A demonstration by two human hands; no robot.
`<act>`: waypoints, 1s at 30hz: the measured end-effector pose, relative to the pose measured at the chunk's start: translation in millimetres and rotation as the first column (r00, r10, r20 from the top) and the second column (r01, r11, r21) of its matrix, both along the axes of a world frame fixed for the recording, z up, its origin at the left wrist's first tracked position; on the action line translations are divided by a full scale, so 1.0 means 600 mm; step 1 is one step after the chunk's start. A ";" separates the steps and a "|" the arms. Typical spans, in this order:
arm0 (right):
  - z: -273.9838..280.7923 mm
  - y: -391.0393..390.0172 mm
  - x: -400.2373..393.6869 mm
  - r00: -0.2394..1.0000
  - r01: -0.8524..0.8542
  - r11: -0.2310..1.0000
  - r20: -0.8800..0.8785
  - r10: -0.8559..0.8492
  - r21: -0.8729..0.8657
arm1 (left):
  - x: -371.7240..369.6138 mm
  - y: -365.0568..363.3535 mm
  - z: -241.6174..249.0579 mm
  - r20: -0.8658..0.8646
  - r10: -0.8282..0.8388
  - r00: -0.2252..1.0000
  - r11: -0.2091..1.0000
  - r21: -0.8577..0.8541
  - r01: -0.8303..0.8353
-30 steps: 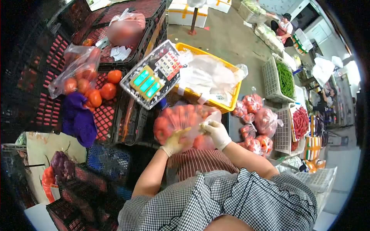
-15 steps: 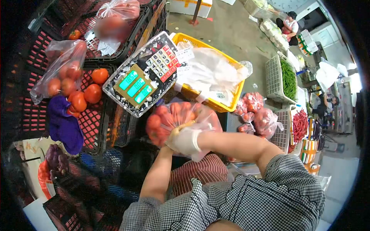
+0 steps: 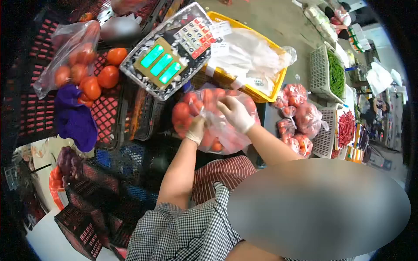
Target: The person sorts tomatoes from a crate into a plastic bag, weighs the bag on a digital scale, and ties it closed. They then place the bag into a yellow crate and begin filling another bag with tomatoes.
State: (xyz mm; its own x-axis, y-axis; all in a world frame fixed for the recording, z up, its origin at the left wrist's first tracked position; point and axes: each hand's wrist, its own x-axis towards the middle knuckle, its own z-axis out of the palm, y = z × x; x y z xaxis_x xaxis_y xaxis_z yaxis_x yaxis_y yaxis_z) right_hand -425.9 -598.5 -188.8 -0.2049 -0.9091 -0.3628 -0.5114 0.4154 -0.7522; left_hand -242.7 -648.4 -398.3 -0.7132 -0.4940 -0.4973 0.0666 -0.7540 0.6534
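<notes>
Below the digital scale [image 3: 165,52], a clear plastic bag of tomatoes [image 3: 217,139] sits in front of me. Both my hands wear pale gloves. My left hand [image 3: 197,129] is closed on the gathered plastic at the left of the bag's top. Over the right part of the bag, my right hand [image 3: 235,114] has bent fingers touching the plastic; whether they pinch it I cannot tell. Tomatoes show through the film around both hands.
A yellow crate [image 3: 275,89] with white plastic bags stands behind the tomato bag. Black crates with tomatoes and a purple cloth [image 3: 76,117] are at the left. Bagged tomatoes [image 3: 309,119], green beans [image 3: 335,74] and red chillies [image 3: 346,128] are at the right. A person [image 3: 342,19] sits far back.
My hands, together at the bag's top before, are now apart, the right one further right and up. The bag's top looks more spread. The view has shifted, with the scale higher in it.
</notes>
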 end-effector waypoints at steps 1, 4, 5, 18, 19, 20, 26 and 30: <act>0.009 0.021 0.015 0.992 0.094 0.993 0.091 -0.087 -0.074 | -0.019 0.001 -0.002 0.076 0.111 0.991 0.992 -0.073 -0.105; 0.007 0.055 0.055 0.974 0.189 0.956 0.163 -0.154 -0.225 | -0.018 0.000 0.061 0.258 0.128 0.958 0.912 -0.409 -0.012; 0.001 0.056 0.064 0.980 0.178 0.935 0.144 -0.140 -0.307 | -0.013 -0.003 0.108 0.394 0.075 0.916 0.769 -0.608 0.199; -0.057 0.017 0.036 0.977 0.198 0.956 -0.035 -0.211 -0.215 | -0.022 -0.032 0.197 0.129 -0.171 0.977 0.980 -0.084 0.182; -0.070 0.011 0.033 0.980 0.187 0.959 -0.033 -0.198 -0.214 | -0.023 -0.029 0.188 0.076 -0.129 0.989 0.986 -0.092 0.136; -0.081 0.006 0.031 0.947 0.296 0.936 -0.072 -0.314 -0.189 | -0.021 -0.028 0.213 0.148 -0.264 0.953 0.923 -0.247 0.294; -0.092 -0.005 0.017 0.928 0.022 0.969 -0.366 0.073 0.247 | -0.016 -0.002 0.240 0.545 0.233 0.805 0.099 -0.837 0.538; -0.100 -0.011 0.021 0.566 -0.692 0.584 -0.183 0.804 0.423 | -0.004 0.009 0.285 0.662 0.406 0.631 0.208 -0.739 0.641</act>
State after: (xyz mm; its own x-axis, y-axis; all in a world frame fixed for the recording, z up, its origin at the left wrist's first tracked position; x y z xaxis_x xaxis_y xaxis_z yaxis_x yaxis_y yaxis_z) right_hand -413.1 -605.0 -248.7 0.3513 -0.6545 -0.6694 -0.9136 -0.0831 -0.3981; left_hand -245.2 -643.0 -227.1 -0.5488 -0.8348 -0.0431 -0.7273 0.4515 0.5170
